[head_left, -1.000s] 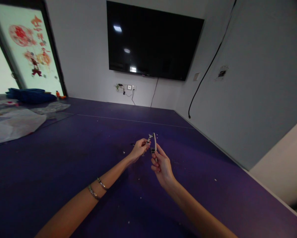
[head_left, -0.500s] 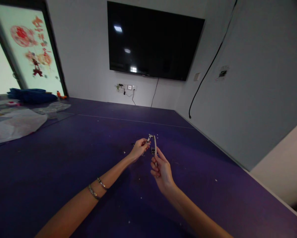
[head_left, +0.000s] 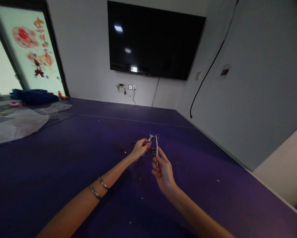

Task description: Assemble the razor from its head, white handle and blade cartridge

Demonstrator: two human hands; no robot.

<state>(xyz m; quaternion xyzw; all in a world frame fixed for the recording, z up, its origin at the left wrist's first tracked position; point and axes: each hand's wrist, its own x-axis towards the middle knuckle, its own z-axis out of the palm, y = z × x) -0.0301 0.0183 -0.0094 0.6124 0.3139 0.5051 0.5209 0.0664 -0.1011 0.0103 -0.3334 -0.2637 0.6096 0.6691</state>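
My left hand is closed on the handle of a razor, whose light T-shaped head points up and away from me. To its right, my right hand pinches a slim white toothbrush, held nearly upright with its head at the top. The brush head is very close to the razor head; whether they touch I cannot tell. Behind the toothbrush, just beyond my right fingers, lies a small dark object, partly hidden and too small to name.
Small white bits are scattered over the purple floor. A clear plastic sheet and folded blue cloth lie at the left. Ahead, a television hangs on the wall, and a black cable dangles at the right.
The view has shifted very slightly. Both hands keep their grips, and the razor and toothbrush remain close together in nearly the same position.
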